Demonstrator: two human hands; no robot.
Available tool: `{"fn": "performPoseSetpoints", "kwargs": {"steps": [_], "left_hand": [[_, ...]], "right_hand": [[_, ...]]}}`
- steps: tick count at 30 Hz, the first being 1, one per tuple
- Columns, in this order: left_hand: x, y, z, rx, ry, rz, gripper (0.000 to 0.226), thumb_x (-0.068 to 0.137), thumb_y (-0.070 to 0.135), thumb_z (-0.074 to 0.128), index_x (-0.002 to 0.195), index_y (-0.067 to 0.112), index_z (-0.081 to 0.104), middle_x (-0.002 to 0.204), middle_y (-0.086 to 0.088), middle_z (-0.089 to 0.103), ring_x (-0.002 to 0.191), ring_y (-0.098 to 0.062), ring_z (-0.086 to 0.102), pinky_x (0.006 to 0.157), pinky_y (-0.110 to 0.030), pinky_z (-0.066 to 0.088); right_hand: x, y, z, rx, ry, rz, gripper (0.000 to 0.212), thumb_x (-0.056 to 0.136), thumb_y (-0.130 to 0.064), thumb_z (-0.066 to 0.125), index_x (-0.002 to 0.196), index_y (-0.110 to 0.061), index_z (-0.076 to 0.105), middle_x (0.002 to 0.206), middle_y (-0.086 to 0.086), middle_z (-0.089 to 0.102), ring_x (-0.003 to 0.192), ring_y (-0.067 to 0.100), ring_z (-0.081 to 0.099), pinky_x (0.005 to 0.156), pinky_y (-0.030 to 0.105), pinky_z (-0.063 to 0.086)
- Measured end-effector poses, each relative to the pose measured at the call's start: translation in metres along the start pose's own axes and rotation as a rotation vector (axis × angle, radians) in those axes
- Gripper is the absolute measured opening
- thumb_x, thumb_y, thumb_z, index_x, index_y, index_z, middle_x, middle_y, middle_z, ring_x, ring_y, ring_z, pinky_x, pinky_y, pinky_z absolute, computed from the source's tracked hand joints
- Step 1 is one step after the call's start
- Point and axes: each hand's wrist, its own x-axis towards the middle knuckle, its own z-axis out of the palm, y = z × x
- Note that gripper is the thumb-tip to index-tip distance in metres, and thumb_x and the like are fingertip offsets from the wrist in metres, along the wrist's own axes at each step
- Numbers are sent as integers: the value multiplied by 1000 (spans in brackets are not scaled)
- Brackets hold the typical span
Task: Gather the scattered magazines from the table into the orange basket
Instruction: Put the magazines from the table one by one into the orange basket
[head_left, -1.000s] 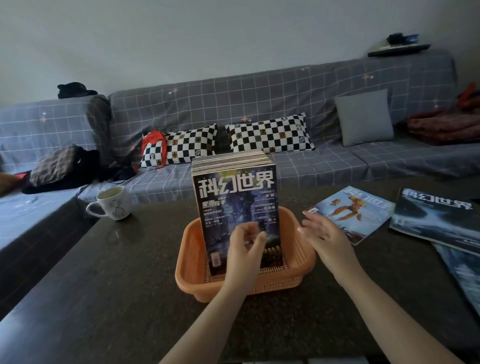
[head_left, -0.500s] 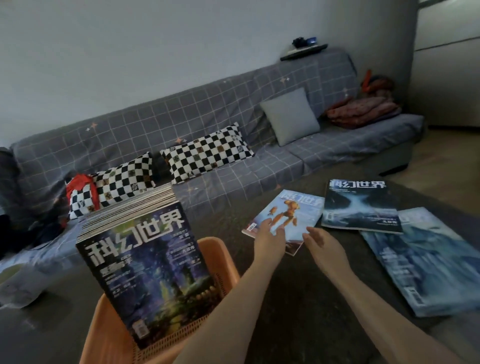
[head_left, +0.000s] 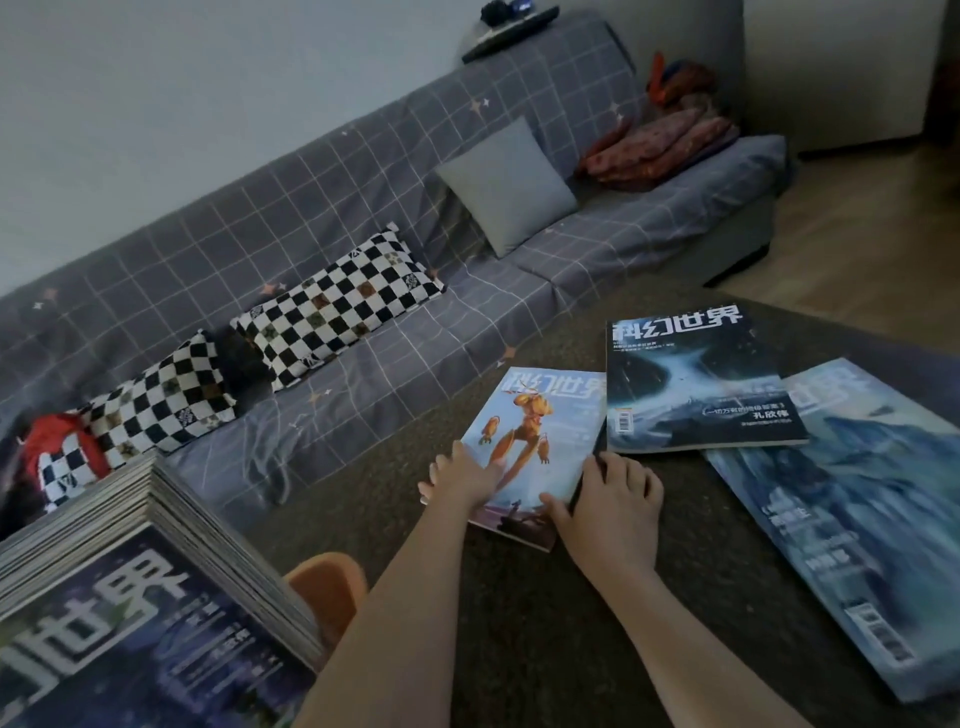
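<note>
A light blue magazine with an orange robot (head_left: 540, 436) lies flat on the dark table (head_left: 545, 613). My left hand (head_left: 465, 475) rests flat on its near left corner. My right hand (head_left: 610, 501) touches its near right corner, thumb on the cover, fingers along the edge. To the right lie a dark magazine with a white swirl (head_left: 691, 384) and a pale blue magazine (head_left: 852, 514) partly under it. At lower left a stack of magazines (head_left: 130, 613) stands upright in the orange basket (head_left: 327, 582), of which only a rim corner shows.
A grey checked sofa (head_left: 363, 291) runs along the table's far side, with two black-and-white checkered pillows (head_left: 337, 306), a grey cushion (head_left: 506, 184) and a folded red blanket (head_left: 660, 145). Wooden floor (head_left: 857, 223) lies beyond the table's right end.
The view swung right, away from the basket. My left hand let go of the stack in the basket. Both hands moved right and now touch the orange-robot magazine.
</note>
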Motion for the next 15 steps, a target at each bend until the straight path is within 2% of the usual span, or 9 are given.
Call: {"fn": "performPoseSetpoints", "kwargs": {"steps": [5, 7, 9, 11, 13, 15], "left_hand": [[-2, 0, -10, -13, 86, -59, 93, 76, 63, 66, 146, 15, 29, 151, -17, 26, 138, -35, 28, 110, -48, 29], [-9, -2, -17, -62, 84, -104, 93, 71, 60, 72, 142, 11, 36, 145, -17, 33, 130, -32, 40, 102, -42, 40], [-19, -7, -24, -112, 81, -116, 83, 71, 55, 76, 133, 8, 46, 134, -15, 47, 112, -26, 55, 85, -34, 48], [-30, -13, -31, -171, 83, -96, 70, 74, 45, 78, 124, 7, 50, 119, -11, 58, 91, -20, 57, 71, -30, 46], [-44, -18, -37, -242, 108, -75, 59, 76, 35, 78, 119, 7, 50, 113, -11, 60, 84, -18, 52, 67, -30, 43], [-59, -21, -45, -339, 125, -59, 51, 78, 28, 78, 116, 9, 49, 112, -12, 59, 88, -20, 55, 69, -32, 47]], "right_hand": [[0, 1, -5, -8, -2, 4, 74, 80, -65, 48, 137, -19, 38, 142, 3, 37, 132, 23, 26, 111, 42, 13], [-1, 1, -8, 7, -6, 7, 73, 80, -65, 49, 136, -19, 39, 142, 2, 37, 132, 23, 26, 112, 40, 13], [-3, 0, -11, 18, -13, 6, 72, 80, -64, 50, 136, -19, 39, 142, 2, 37, 133, 22, 26, 112, 40, 13], [-5, 0, -14, 21, -27, -2, 71, 81, -63, 50, 136, -19, 39, 143, 2, 37, 134, 22, 26, 113, 40, 13], [-8, -1, -19, 22, -59, -7, 72, 81, -62, 51, 137, -19, 39, 144, 3, 36, 135, 23, 25, 114, 40, 12], [-11, -1, -23, 14, -102, -5, 71, 80, -62, 52, 136, -20, 40, 144, 2, 36, 135, 24, 25, 114, 41, 11]]}}
